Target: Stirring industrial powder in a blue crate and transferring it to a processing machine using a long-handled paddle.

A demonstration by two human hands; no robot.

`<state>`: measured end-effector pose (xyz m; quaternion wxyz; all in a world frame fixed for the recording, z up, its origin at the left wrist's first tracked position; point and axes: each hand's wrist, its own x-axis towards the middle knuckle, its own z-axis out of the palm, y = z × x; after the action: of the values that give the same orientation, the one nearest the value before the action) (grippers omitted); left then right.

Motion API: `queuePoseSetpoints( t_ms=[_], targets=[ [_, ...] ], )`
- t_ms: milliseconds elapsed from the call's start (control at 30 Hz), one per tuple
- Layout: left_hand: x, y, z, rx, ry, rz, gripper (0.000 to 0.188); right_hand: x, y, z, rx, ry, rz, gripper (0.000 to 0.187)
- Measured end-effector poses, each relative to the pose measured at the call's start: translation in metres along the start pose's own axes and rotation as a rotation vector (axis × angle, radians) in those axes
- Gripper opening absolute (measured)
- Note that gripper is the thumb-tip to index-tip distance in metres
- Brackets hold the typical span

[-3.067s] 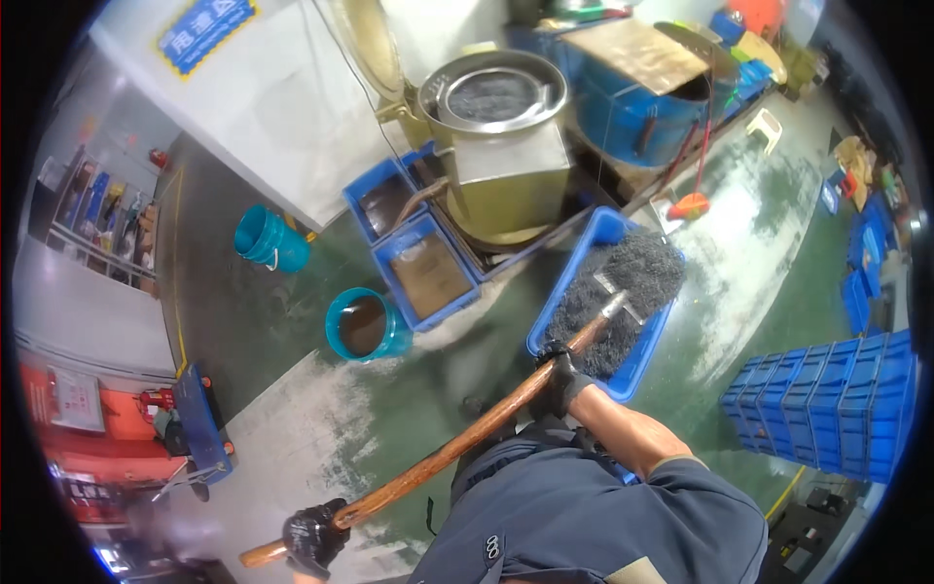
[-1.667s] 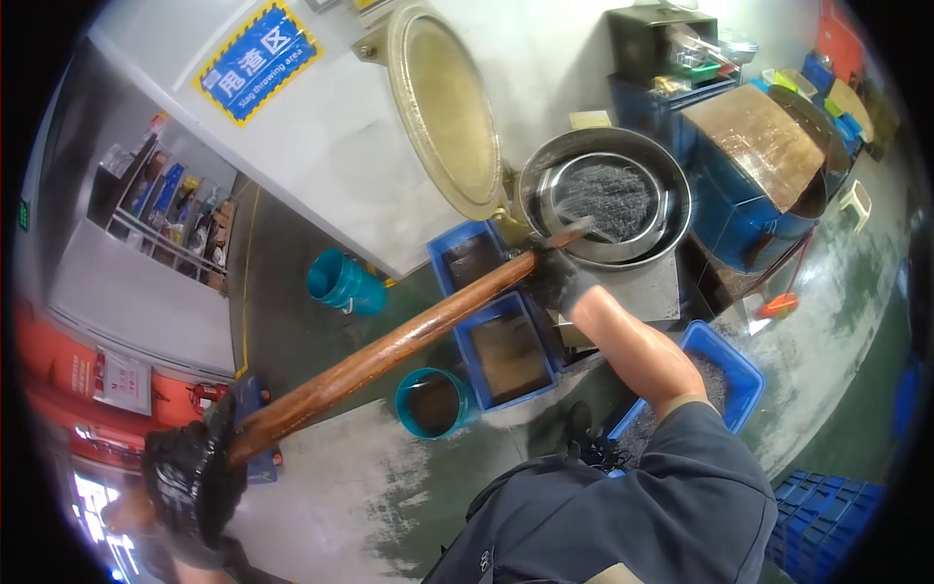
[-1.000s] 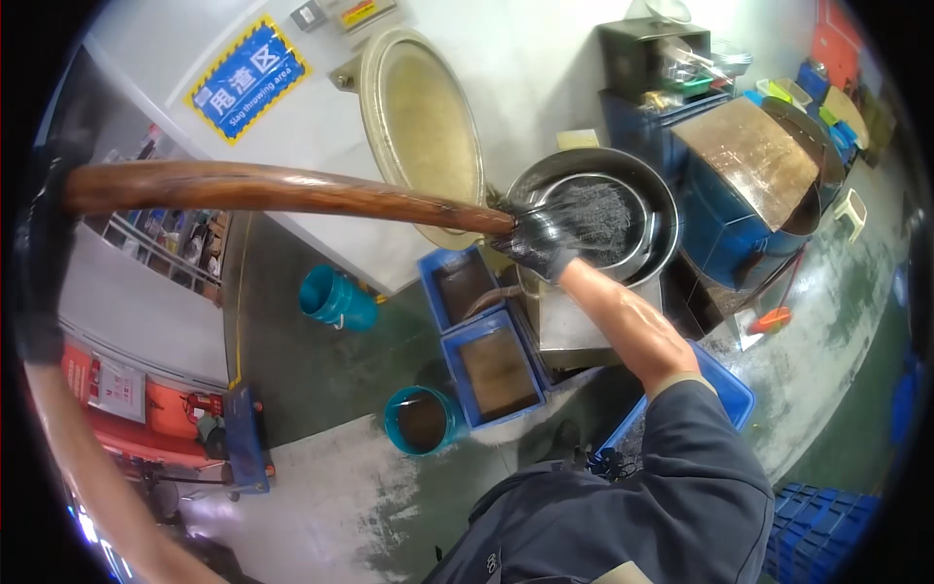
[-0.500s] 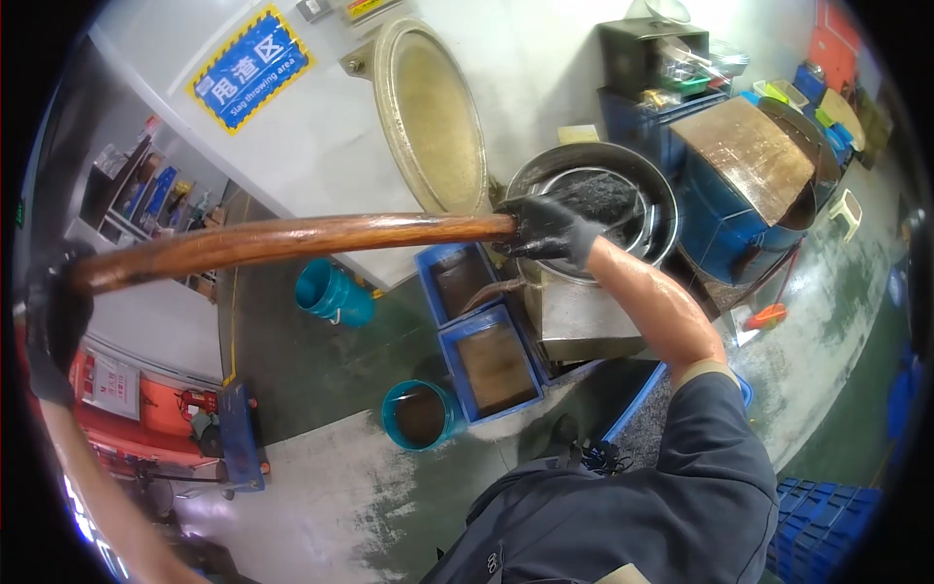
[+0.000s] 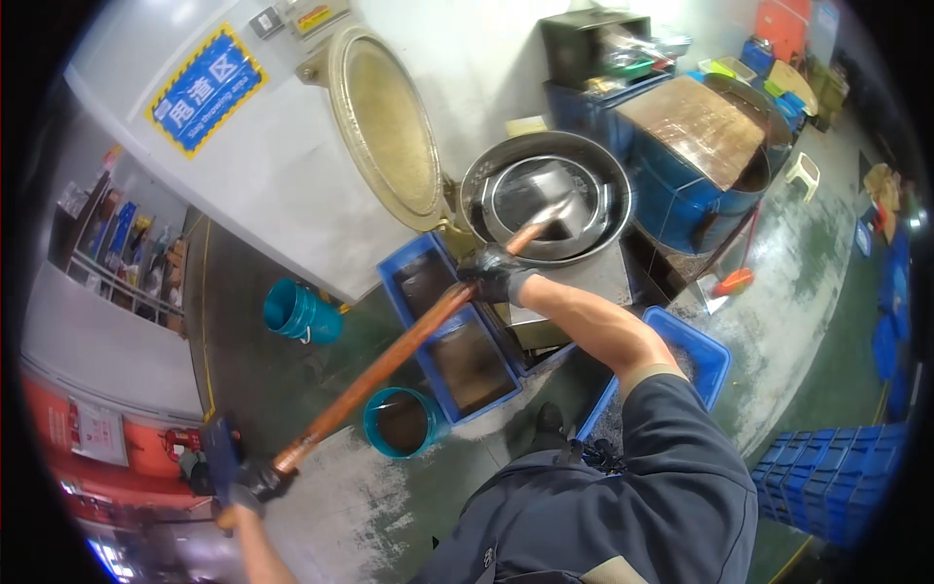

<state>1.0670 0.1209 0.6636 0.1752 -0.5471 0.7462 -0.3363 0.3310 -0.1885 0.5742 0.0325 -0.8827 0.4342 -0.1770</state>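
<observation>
1. From where I stand, the shovel has a long, round handle of reddish-brown wood, smooth and a little shiny, running slantwise up to a pale metal blade blurred at its edges.
2. That blade sits over the mouth of a round steel drum, its rings polished and set one inside the other; whether it touches anything within, I can't tell.
3. Behind, an oval, cream-coloured metal lid stands raised on its hinge.
4. The right hand, in a black glove, is wrapped round the wood close to the blade, just beside the drum's near rim.
5. The left hand, gloved in black too, is closed round the handle near its butt end, low and well apart from the other, so most of the shaft stretches between the two.
6. Under the shaft are oblong blue plastic tubs holding murky brown stuff, and beside them a round teal bucket, dark brown inside.
7. Near the right elbow, a blue plastic bin holds grey, crumbly scrap, partly hidden by the sleeve.
</observation>
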Motion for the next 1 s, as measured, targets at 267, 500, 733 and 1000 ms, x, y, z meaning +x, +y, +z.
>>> queuePoseSetpoints(
  t_ms=[267,500,733,1000],
  targets=[
    [0.077,0.119,-0.186,-1.307,-1.017,-0.328,0.024,-0.033,-0.018,-0.042,0.032,0.096,-0.164,0.016],
    [-0.026,0.132,-0.132,-1.934,-1.348,-0.838,0.035,-0.048,-0.051,0.012,0.095,0.045,-0.176,0.008],
    [0.029,0.160,-0.128,-1.945,-1.428,-0.905,0.027,-0.021,-0.016,0.056,0.042,0.012,-0.192,0.008],
    [0.012,0.177,-0.142,-1.629,-1.276,-0.482,0.019,-0.018,-0.019,0.032,0.179,-0.148,-0.133,0.018]
  ],
)
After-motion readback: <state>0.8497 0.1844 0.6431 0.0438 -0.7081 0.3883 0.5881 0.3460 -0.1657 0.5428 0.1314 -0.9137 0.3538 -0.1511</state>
